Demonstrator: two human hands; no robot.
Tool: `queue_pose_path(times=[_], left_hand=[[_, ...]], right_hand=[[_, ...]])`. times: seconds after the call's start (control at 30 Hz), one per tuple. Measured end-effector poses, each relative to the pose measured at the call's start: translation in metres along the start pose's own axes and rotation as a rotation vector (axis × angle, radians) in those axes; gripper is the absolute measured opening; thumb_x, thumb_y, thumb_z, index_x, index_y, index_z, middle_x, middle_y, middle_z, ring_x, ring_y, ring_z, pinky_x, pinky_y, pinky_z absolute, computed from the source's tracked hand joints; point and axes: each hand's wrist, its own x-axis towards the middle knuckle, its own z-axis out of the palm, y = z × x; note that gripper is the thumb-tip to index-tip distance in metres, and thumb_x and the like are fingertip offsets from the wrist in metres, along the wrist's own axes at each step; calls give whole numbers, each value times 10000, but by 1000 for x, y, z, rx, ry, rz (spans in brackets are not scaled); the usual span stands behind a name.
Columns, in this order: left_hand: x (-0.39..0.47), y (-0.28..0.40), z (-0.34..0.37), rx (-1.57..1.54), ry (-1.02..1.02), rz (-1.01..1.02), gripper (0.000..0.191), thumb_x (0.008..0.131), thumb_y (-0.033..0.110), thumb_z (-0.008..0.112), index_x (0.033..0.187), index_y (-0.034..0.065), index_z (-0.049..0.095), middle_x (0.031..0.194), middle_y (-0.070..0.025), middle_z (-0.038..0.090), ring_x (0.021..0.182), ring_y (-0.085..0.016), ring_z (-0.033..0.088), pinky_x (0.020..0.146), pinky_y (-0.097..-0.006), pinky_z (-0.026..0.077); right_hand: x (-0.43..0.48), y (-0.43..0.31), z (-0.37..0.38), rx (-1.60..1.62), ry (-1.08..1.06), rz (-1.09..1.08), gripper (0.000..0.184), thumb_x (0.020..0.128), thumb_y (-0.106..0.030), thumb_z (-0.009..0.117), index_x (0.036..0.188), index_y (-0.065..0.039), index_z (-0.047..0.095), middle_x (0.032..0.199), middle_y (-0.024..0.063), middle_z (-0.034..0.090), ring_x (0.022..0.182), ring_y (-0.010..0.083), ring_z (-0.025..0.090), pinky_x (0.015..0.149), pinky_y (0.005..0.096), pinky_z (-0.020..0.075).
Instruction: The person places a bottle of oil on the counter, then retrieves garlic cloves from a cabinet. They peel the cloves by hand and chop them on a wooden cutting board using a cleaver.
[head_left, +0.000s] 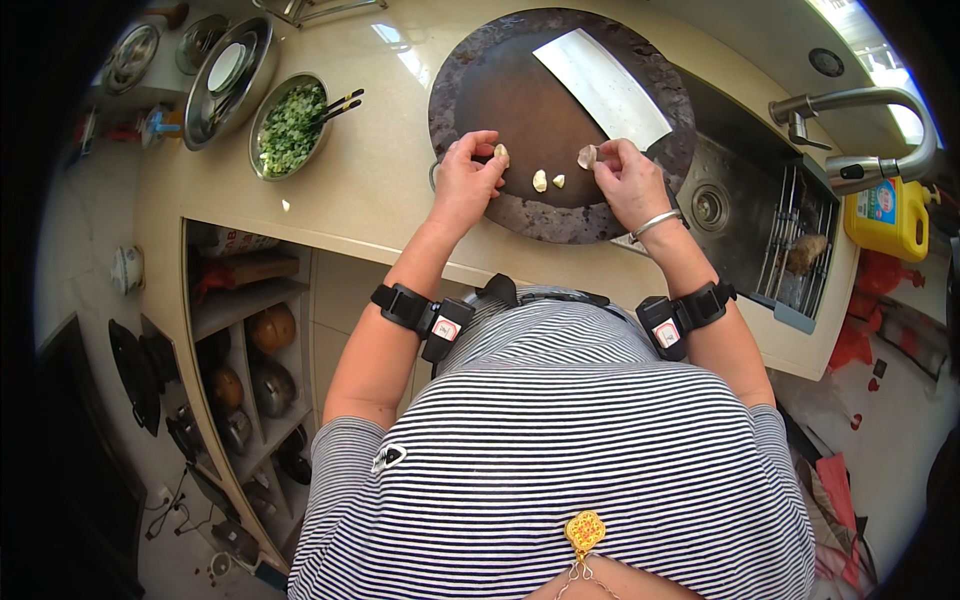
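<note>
Over the left part of a round dark chopping board (517, 112), my left hand (466, 176) pinches a pale garlic clove (502, 154) between thumb and fingers. My right hand (626, 180), with a metal bangle at the wrist, holds a piece of garlic skin (587, 157) at its fingertips. Between the hands, a peeled garlic clove (540, 181) and a smaller garlic piece (559, 181) lie on the board. A broad cleaver blade (600, 86) rests flat across the board's far right; its handle is mostly hidden behind my right hand.
Left on the counter, a metal bowl (324, 142) holds chopped greens and chopsticks (343, 105). Beyond it stands a larger metal basin (264, 82) with dishes. At right are a sink (694, 161), a faucet (862, 97) and a yellow jug (911, 225). Open shelves (251, 311) sit below the counter.
</note>
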Motion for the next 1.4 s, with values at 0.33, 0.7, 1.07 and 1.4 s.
queue_pose_path(times=[0.33, 0.7, 1.07, 1.4], left_hand=[[-19, 18, 19, 567, -221, 520, 344, 818, -61, 572, 1119, 87, 647, 1086, -134, 545, 915, -324, 616, 780, -398, 526], [-20, 8, 22, 675, -176, 570, 72, 843, 67, 633, 898, 67, 586, 980, -129, 592, 843, -349, 641, 695, -434, 545], [-22, 10, 22, 359, -211, 438, 100, 822, 37, 676, 891, 18, 606, 847, -136, 632, 711, -286, 633, 637, -359, 522], [-23, 15, 8, -238, -472, -190, 139, 912, 113, 661, 1014, 31, 615, 854, -4, 623, 681, -67, 576, 592, -227, 490]], right_hand=[[-12, -12, -3, 139, -314, 129, 200, 879, -179, 582, 903, 7, 652, 768, 136, 688, 664, 254, 662, 656, 350, 523], [-20, -12, 13, 433, -548, 385, 271, 921, -218, 612, 1085, -4, 642, 820, 47, 674, 628, 94, 615, 492, 237, 496], [-16, -15, 21, 366, -481, 255, 238, 913, -188, 620, 1066, -7, 639, 808, 42, 677, 636, 85, 618, 501, 225, 495], [-15, -15, 7, 443, -551, 221, 171, 936, -203, 589, 951, -40, 637, 750, 2, 652, 597, 62, 582, 497, 209, 465]])
